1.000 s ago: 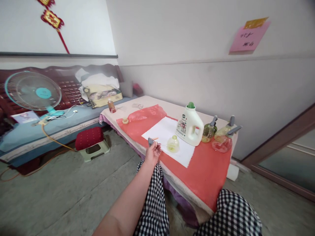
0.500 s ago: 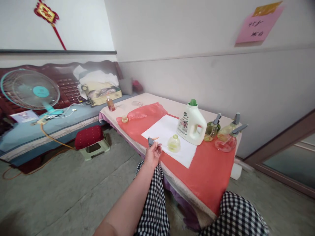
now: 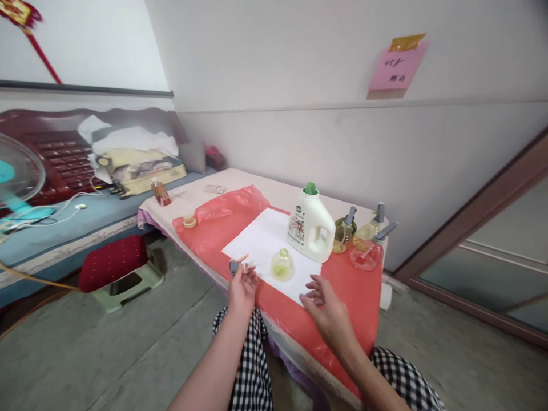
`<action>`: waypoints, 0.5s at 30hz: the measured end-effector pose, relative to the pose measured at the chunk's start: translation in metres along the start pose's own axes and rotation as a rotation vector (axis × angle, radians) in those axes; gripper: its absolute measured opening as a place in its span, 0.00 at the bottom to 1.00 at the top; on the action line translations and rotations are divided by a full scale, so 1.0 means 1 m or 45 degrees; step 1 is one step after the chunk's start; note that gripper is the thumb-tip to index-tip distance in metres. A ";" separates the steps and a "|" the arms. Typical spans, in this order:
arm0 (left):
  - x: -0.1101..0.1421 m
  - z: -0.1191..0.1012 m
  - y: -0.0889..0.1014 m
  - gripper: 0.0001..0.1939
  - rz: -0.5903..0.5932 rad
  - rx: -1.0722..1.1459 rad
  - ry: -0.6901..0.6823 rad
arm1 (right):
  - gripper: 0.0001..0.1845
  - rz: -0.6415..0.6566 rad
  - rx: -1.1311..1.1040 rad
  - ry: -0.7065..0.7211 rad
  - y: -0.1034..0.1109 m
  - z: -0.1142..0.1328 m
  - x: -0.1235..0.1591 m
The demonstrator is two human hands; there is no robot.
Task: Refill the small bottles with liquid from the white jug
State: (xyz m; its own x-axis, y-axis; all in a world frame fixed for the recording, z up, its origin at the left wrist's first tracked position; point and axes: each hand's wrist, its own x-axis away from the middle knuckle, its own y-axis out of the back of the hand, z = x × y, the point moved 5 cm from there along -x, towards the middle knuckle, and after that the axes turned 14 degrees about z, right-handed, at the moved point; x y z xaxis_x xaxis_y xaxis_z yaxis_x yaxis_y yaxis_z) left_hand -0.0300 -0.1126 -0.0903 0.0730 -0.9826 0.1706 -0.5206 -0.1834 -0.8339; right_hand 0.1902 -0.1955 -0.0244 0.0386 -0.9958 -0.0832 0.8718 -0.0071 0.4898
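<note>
My left hand [image 3: 242, 285] is closed on a small grey spray head [image 3: 234, 266] with an orange part, at the near edge of the low table [image 3: 257, 188]. Just right of it a small round bottle [image 3: 282, 266] of yellow-green liquid, without a top, stands on a white cloth [image 3: 268, 242]. My right hand [image 3: 325, 305] hovers over the red plastic sheet [image 3: 222, 225] near the cloth's front corner, fingers spread and holding nothing. A white detergent jug [image 3: 311, 224] with a green cap stands behind the bottle.
Three small spray bottles [image 3: 363, 245] stand at the table's right end. A roll of tape [image 3: 189, 221] and a brown bottle [image 3: 161, 193] sit at the far left end. A red stool [image 3: 113, 262], a fan [image 3: 19, 177] and a bench are on the left.
My right hand has come into view over the red sheet. The view has swung to the right. My left hand keeps its hold on the spray head.
</note>
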 end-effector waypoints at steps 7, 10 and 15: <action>-0.010 0.001 0.000 0.07 -0.019 0.042 0.046 | 0.43 -0.017 0.011 -0.073 -0.055 -0.053 -0.081; -0.012 0.002 0.000 0.06 -0.049 0.020 0.064 | 0.39 -0.200 -0.016 -0.017 -0.043 -0.053 -0.094; -0.014 0.008 -0.006 0.04 -0.031 0.039 0.083 | 0.35 -0.382 -0.017 -0.066 -0.011 -0.065 -0.123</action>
State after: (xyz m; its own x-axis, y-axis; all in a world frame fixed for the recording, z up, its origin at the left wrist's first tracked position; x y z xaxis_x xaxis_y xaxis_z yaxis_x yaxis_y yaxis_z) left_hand -0.0212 -0.0977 -0.0916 0.0294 -0.9742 0.2236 -0.4927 -0.2087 -0.8448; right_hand 0.2073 -0.0669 -0.0756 -0.2464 -0.9527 -0.1777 0.8467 -0.3009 0.4388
